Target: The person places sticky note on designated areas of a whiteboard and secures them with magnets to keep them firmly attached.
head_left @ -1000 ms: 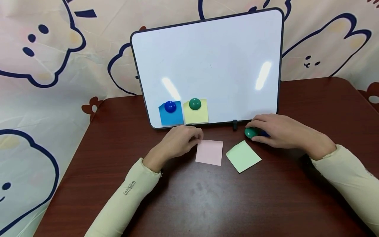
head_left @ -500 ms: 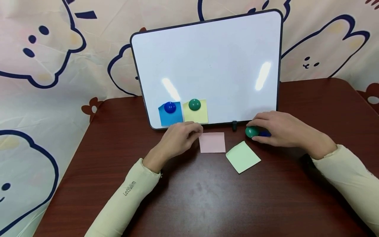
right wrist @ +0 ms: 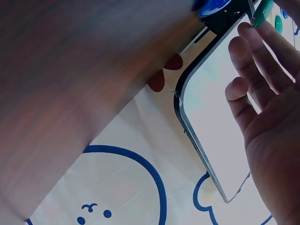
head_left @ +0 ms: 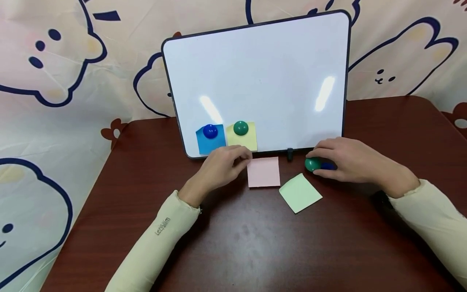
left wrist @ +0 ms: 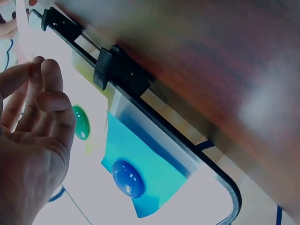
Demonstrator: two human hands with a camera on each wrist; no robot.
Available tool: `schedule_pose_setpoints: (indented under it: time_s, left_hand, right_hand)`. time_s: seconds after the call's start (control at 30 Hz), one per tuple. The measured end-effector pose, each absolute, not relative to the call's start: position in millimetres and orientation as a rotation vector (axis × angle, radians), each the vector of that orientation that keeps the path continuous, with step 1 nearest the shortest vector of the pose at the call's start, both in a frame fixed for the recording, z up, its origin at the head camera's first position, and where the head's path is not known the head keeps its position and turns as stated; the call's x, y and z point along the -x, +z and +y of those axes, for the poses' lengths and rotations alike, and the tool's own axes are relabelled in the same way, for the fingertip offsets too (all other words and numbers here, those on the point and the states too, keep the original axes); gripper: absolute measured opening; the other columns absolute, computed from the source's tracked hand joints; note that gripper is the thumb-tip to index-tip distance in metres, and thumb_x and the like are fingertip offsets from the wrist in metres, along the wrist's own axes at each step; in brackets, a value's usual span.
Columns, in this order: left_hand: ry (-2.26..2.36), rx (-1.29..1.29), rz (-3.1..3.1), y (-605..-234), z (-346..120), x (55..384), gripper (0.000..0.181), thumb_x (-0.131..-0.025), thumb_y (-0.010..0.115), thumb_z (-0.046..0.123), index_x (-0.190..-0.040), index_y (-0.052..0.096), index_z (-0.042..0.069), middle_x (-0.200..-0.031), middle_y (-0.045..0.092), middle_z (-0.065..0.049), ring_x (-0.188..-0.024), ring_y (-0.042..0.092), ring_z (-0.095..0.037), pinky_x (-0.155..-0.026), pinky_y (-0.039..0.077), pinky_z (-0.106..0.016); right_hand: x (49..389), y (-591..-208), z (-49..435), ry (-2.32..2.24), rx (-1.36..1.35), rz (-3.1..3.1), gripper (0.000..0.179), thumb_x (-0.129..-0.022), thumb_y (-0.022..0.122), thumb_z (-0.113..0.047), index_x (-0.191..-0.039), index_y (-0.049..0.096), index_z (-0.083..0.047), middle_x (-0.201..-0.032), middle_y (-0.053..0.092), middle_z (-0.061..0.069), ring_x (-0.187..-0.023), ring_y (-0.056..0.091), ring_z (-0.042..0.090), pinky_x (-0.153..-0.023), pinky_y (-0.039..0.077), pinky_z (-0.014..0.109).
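My left hand [head_left: 222,168] pinches the pink sticky note [head_left: 264,172] by its upper left corner, just below the bottom edge of the whiteboard [head_left: 284,85]. My right hand [head_left: 352,162] grips a green round magnet [head_left: 312,164] between thumb and fingers, low in front of the board. Beside that magnet, under the same hand, is a blue magnet [head_left: 327,166], partly covered. A pale green sticky note [head_left: 300,193] lies on the table below and right of the pink one. In the right wrist view the held green magnet [right wrist: 263,13] shows at the fingertips.
On the board's lower left, a blue magnet [head_left: 210,131] holds a blue note [head_left: 211,144], and a green magnet [head_left: 240,128] holds a yellow note [head_left: 249,140]. A black clip [head_left: 290,154] juts from the board's bottom edge. The dark wooden table [head_left: 248,251] stretches in front.
My left hand has raised the pink note toward the board's bottom edge and turned it more level. The right hand has barely moved and keeps hold of the green magnet.
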State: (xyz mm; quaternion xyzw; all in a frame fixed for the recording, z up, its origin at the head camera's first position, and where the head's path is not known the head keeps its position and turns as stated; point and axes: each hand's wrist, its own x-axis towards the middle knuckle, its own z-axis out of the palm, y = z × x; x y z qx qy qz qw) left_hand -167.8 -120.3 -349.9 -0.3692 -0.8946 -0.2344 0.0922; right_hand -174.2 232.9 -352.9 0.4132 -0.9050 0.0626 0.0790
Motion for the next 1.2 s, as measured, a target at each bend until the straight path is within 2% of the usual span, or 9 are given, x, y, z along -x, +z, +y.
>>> schedule_pose_setpoints:
  time_s: [0.33,0.57,0.83,1.2]
  left_hand:
    - [-0.787,1.026,-2.682,-345.0,-118.8,175.6,0.008,-0.093,0.069,0.011,-0.1,0.071,0.01,-0.096,0.075,-0.003,-0.087,0.07,-0.014,-0.079,0.057,-0.03]
    - [-0.836,1.009,-2.593,-345.2,-116.3,180.3,0.006,-0.092,0.069,0.007,-0.097,0.072,0.007,-0.092,0.074,-0.005,-0.079,0.068,-0.015,-0.073,0.057,-0.028]
    - [-0.852,0.952,-2.612,-346.6,-112.7,183.2,0.008,-0.093,0.068,0.009,-0.099,0.073,0.006,-0.093,0.075,-0.006,-0.082,0.068,-0.017,-0.075,0.058,-0.029]
    - [-0.911,0.943,-2.593,-347.6,-109.3,188.2,0.009,-0.094,0.068,0.008,-0.1,0.073,0.005,-0.093,0.074,-0.007,-0.08,0.069,-0.017,-0.07,0.057,-0.03]
  right_hand:
    - [168.5,-355.3,241.8,0.265,-1.231,-2.67,0.04,-0.079,0.083,-0.034,-0.115,0.071,-0.022,-0.104,0.067,-0.006,-0.088,0.059,0.009,-0.076,0.058,0.037]
    - [166.4,-356.1,243.0,0.303,-1.241,-2.661,0.04,-0.079,0.083,-0.034,-0.116,0.07,-0.025,-0.106,0.066,-0.009,-0.091,0.059,0.006,-0.076,0.058,0.036]
    - [162.5,-355.8,243.5,0.286,-1.241,-2.697,0.041,-0.08,0.082,-0.035,-0.117,0.07,-0.024,-0.11,0.068,-0.008,-0.094,0.063,0.01,-0.079,0.059,0.038]
    - [158.9,-352.3,250.2,0.256,-1.196,-2.767,0.04,-0.079,0.083,-0.035,-0.116,0.071,-0.026,-0.11,0.068,-0.007,-0.095,0.064,0.012,-0.08,0.058,0.041]
